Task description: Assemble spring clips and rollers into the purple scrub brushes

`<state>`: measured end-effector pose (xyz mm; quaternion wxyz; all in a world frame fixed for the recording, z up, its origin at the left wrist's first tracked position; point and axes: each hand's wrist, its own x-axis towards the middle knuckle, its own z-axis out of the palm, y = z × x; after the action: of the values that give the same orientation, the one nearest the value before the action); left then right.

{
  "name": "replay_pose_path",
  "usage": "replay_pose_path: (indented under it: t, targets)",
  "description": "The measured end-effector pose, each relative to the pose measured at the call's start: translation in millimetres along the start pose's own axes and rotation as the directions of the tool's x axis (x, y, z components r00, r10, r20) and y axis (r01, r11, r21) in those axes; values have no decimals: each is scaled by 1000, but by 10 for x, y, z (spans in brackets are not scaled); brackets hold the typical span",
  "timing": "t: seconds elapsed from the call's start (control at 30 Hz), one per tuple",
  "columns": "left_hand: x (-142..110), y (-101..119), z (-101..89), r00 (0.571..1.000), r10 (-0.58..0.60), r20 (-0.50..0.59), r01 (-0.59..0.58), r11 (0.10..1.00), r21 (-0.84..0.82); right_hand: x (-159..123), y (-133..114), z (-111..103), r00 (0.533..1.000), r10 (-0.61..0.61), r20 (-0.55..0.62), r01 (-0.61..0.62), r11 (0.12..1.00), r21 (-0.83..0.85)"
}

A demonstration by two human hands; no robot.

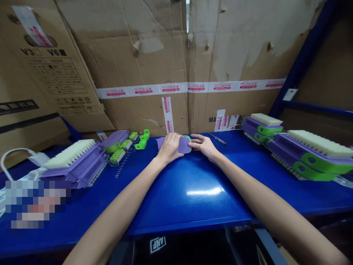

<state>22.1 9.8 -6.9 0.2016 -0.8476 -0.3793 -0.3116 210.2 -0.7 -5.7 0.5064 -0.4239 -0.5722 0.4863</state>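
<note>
A purple plastic piece with a green edge (185,144) is at the middle of the blue table, towards the back. My left hand (168,148) wraps over it from the left and covers much of its body. The fingers of my right hand (205,145) pinch its green end from the right. Just left of my hands lie a bright green plastic clip part (142,140) and a row of small green-and-metal blocks (121,149). Thin coil springs (125,159) lie beside the blocks. A slim screwdriver (218,139) lies beyond my right hand.
Purple brush heads with cream bristle pads (73,154) are stacked at left, near a white cable (13,151). More purple-and-green brush units (317,147) stand at right. Cardboard (154,55) walls the back, and a blue metal post (303,55) rises at right.
</note>
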Motion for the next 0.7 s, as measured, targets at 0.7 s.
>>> replay_pose_path:
  t: [0.7]
  targets:
    - [-47, 40, -8, 999, 29, 28, -29, 1000, 7, 6, 31, 10, 999, -28, 17, 29, 999, -17]
